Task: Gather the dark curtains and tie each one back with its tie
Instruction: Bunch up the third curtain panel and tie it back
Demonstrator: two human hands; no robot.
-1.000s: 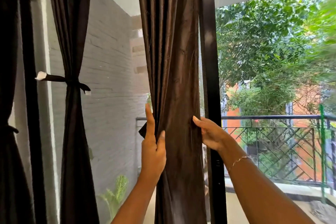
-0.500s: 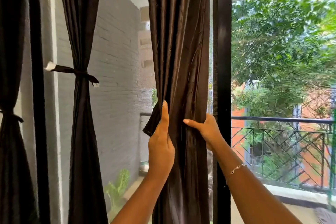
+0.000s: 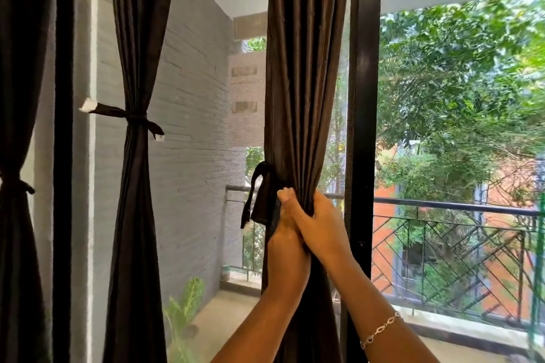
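A dark brown curtain (image 3: 303, 82) hangs in the middle of the head view, bunched into a narrow bundle at waist height. My right hand (image 3: 320, 225) grips the bundle from the right, fingers wrapped round the fabric. My left hand (image 3: 287, 247) grips it from the left, partly under the right hand. The curtain's dark tie (image 3: 259, 197) hangs loose off the left edge of the bundle, just beside my hands. To the left, a second curtain (image 3: 134, 200) is cinched by its tie (image 3: 129, 118). A third curtain (image 3: 14, 215) at the far left is tied too.
A black door frame post (image 3: 364, 97) stands right behind the held curtain. Beyond the insect screen are a grey brick wall (image 3: 191, 141), a balcony railing (image 3: 457, 230) and trees. A small green plant (image 3: 185, 303) grows low on the balcony.
Both hands have come together and squeezed the spread curtain into a tight bundle. The tie now hangs in view at the bundle's left. The camera has shifted slightly.
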